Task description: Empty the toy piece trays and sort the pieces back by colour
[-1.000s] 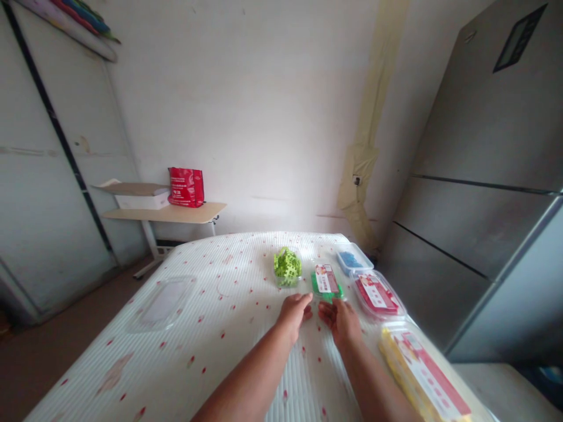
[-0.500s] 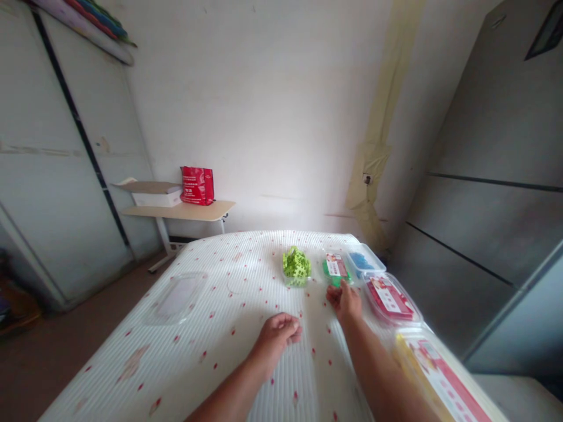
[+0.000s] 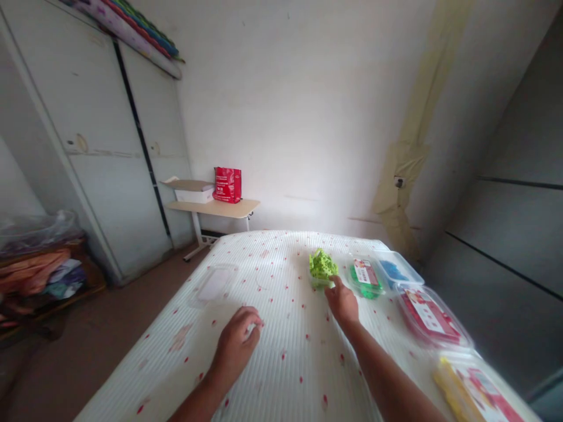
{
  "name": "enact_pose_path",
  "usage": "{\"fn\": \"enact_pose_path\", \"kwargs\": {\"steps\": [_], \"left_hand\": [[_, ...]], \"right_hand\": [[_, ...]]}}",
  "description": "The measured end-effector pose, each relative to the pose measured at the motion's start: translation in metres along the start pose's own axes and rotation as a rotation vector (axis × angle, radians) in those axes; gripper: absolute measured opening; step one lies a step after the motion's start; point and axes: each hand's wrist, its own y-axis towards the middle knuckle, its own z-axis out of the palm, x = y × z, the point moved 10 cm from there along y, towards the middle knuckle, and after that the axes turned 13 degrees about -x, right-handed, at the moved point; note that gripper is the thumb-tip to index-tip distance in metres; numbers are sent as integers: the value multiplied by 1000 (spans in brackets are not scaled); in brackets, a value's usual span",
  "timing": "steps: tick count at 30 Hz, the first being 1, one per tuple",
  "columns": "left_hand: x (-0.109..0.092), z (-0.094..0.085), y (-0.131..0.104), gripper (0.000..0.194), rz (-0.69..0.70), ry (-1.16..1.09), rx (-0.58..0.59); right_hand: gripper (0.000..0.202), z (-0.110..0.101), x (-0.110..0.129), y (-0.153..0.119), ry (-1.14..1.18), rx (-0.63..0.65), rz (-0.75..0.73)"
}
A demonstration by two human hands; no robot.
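The surface [image 3: 290,363] carries, at right, a yellow tub [image 3: 475,388], red tub [image 3: 433,317], blue tub [image 3: 398,271] and green tub [image 3: 366,278]. The left hand [image 3: 237,339] is half-curled, thumb and fingers parted; well apart, the right hand [image 3: 344,302] is at the near side of the lime tub [image 3: 322,269], left of the green tub, whether gripping I cannot tell.

Room: it looked like a home, plain and lived-in.
Cover: a ribbed, red-flecked tablecloth [image 3: 281,346] lay beneath both hands.
Wardrobe: pale sliding doors [image 3: 101,193] stood far left of the left hand [image 3: 241,335], with colourful rolls [image 3: 132,29] on top.
Clothes: a fabric heap [image 3: 46,266] sat below them.
Socket: a wall outlet [image 3: 399,182] showed beyond the right hand [image 3: 343,299], amid yellowish tape [image 3: 407,155].
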Motion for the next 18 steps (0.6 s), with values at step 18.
{"fn": "enact_pose_path", "kwargs": {"steps": [18], "left_hand": [[92,-67,37,67,-202,932,-38]], "right_hand": [[19,-21,29,-133,300,216,-150]]}}
